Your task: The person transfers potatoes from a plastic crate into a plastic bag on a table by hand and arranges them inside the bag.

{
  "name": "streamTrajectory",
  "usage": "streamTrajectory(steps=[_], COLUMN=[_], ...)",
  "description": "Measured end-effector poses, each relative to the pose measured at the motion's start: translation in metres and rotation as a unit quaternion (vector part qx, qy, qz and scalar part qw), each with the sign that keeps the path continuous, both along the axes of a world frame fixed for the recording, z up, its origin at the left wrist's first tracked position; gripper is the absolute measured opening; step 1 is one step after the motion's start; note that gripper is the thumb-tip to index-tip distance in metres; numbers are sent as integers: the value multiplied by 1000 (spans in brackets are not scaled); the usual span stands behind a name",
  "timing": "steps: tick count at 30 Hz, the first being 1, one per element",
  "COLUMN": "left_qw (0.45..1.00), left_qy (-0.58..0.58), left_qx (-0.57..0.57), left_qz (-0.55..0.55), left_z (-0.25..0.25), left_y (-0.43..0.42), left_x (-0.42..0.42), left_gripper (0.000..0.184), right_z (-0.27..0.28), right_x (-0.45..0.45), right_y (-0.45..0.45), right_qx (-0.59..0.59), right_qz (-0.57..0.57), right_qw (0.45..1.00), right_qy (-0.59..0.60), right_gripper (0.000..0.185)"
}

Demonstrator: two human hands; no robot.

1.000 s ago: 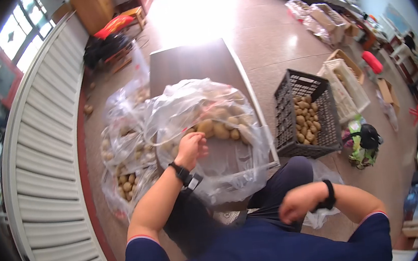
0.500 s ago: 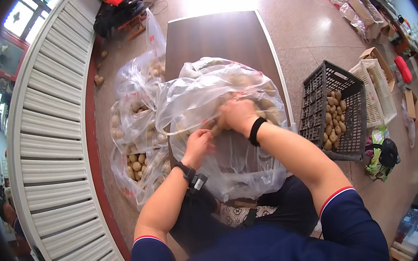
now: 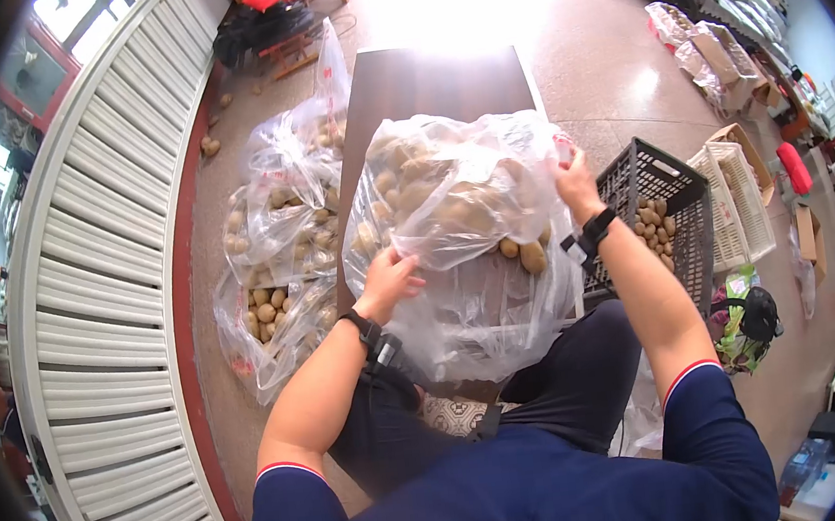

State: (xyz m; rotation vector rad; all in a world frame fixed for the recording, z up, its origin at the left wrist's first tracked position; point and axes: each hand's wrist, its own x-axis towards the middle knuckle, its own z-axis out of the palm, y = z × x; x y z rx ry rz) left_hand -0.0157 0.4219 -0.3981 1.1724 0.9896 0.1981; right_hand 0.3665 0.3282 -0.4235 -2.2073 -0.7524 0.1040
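On a dark brown tabletop (image 3: 441,82), two hands hold the film of a clear plastic bag (image 3: 459,171) of potatoes (image 3: 523,252).
The left hand (image 3: 392,281) has its fingers closed on the film at the bag's near left; the right hand (image 3: 573,177), also narrowed, grips a gathered bit at its right side. The bag covers the near part of the tabletop, bulging with potatoes toward its far side, its nearer part slack and see-through. Left of the tabletop, other bags of potatoes (image 3: 297,207) lie on the brownish floor (image 3: 597,92); beyond them, a white radiator (image 3: 104,341) lines the wall. To the right stands a black crate (image 3: 698,195) with potatoes inside, and just beside it a white crate (image 3: 759,238). Bright light glares off the floor past the tabletop's far end.
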Motion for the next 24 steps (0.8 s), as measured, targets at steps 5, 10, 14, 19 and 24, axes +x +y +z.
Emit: streamTrajectory(steps=[5,10,14,19,24], left_qw=[996,991,987,987,989], left_qy=[-67,-100,-140,-115,-93], left_qx=[-44,-8,0,-48,-76], left_qz=[32,89,79,101,84], left_z=[12,23,20,27,24], left_y=[-6,-13,-14,-14,-3], left_x=[9,22,20,13,17], left_gripper=[30,34,32,33,41], right_z=[38,81,59,62,49], right_x=[-57,-103,-113,-123,-97], right_y=[-42,-40,-12,24,85], right_qx=[110,24,-16,1,11], right_qz=[24,99,108,169,283], right_qw=[927,909,831,813,918], right_qy=[357,404,545,557,278], right_gripper=[47,70,50,29,24])
